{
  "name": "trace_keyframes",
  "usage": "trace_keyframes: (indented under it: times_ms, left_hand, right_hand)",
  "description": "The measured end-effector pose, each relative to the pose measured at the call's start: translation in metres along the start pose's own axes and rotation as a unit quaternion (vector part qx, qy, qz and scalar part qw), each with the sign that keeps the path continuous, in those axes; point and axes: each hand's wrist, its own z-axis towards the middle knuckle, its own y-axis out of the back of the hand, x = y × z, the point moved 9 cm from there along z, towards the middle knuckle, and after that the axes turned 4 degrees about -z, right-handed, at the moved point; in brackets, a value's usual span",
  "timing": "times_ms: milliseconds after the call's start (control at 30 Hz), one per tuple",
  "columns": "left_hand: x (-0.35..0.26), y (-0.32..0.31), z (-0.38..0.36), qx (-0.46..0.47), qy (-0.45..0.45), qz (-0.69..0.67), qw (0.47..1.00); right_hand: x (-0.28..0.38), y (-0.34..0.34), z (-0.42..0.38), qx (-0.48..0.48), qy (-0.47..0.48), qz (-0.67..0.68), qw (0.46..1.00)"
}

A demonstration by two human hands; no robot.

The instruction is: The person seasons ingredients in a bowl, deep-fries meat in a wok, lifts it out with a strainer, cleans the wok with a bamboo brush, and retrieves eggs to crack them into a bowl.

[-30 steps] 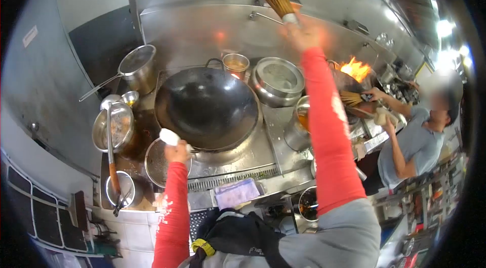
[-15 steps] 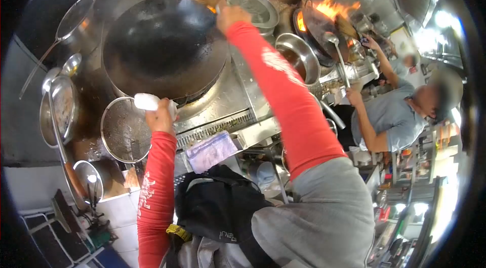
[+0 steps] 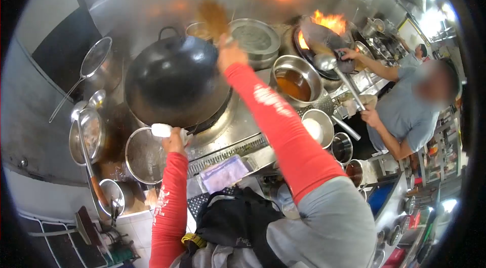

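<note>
Brush point(image 3: 212, 17) lower now; sleeve print point(image 3: 271, 100) unreadable.

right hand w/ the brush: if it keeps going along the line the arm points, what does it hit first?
Probably the steel back wall behind the stove. The right hand holds a blurred bamboo brush above the black wok's far rim, aimed up and away. Depth is unclear; the small pot behind the wok might come first.

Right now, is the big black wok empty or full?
Empty: the wok shows only bare dark metal inside, tilted toward the camera, left hand gripping its cloth-wrapped handle.
</note>
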Motion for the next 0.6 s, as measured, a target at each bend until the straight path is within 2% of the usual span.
trace_keyframes:
  times_ms: [33,67,133,167,200,233,300,333,367,400,433,467,500,533,567,600]
  left_hand:
    - [0.003,0.0,0.007,0.025,-0.003,0.024,0.999]
    - [0.003,0.001,0.01,0.027,-0.002,0.023,0.999]
    - [0.006,0.002,0.012,0.031,0.003,0.023,0.999]
    - [-0.004,-0.001,-0.001,0.011,0.0,0.04,0.999]
    - [-0.003,-0.004,0.0,0.029,0.007,0.039,0.999]
    - [-0.001,0.001,0.004,0.043,0.019,0.044,0.998]
    - [-0.003,0.001,-0.004,0.074,0.035,0.032,0.996]
    - [-0.013,0.003,-0.012,0.09,0.04,0.015,0.995]
    - [-0.017,0.007,-0.021,0.129,0.062,-0.012,0.99]
    - [-0.018,0.013,-0.026,0.184,0.078,-0.046,0.979]
    - [-0.023,0.028,-0.034,0.212,0.055,-0.013,0.976]
    - [-0.027,0.045,-0.044,0.234,0.033,0.02,0.972]
    - [-0.031,0.063,-0.054,0.234,-0.005,0.027,0.972]
    - [-0.033,0.088,-0.065,0.209,-0.015,0.071,0.975]
    - [-0.03,0.11,-0.074,0.195,-0.028,0.069,0.978]
    - [-0.029,0.126,-0.081,0.186,-0.045,0.069,0.979]
  right_hand:
    - [0.029,-0.02,-0.021,0.139,0.1,-0.008,0.985]
    - [0.057,-0.037,-0.051,0.277,0.191,0.011,0.941]
    - [0.104,0.004,-0.134,0.357,0.378,0.027,0.854]
    - [0.105,0.046,-0.143,0.351,0.4,0.092,0.842]
    - [0.103,0.079,-0.156,0.351,0.422,0.161,0.82]
    - [0.085,0.092,-0.137,0.342,0.432,0.132,0.825]
    - [0.024,0.036,-0.08,0.4,0.317,-0.019,0.859]
    - [-0.013,0.032,-0.055,0.418,0.244,-0.035,0.874]
    - [-0.051,0.023,-0.033,0.253,0.161,-0.017,0.954]
    - [-0.087,0.043,-0.032,0.204,0.035,0.086,0.974]
    - [-0.118,0.049,-0.048,0.057,0.002,0.183,0.981]
    - [-0.137,0.067,-0.074,-0.09,-0.012,0.241,0.966]
    - [-0.15,0.072,-0.108,-0.019,-0.109,0.371,0.922]
    - [-0.147,0.075,-0.143,0.036,-0.158,0.522,0.838]
    - [-0.143,0.078,-0.181,0.074,-0.224,0.646,0.726]
    - [-0.148,0.072,-0.212,0.078,-0.214,0.64,0.734]
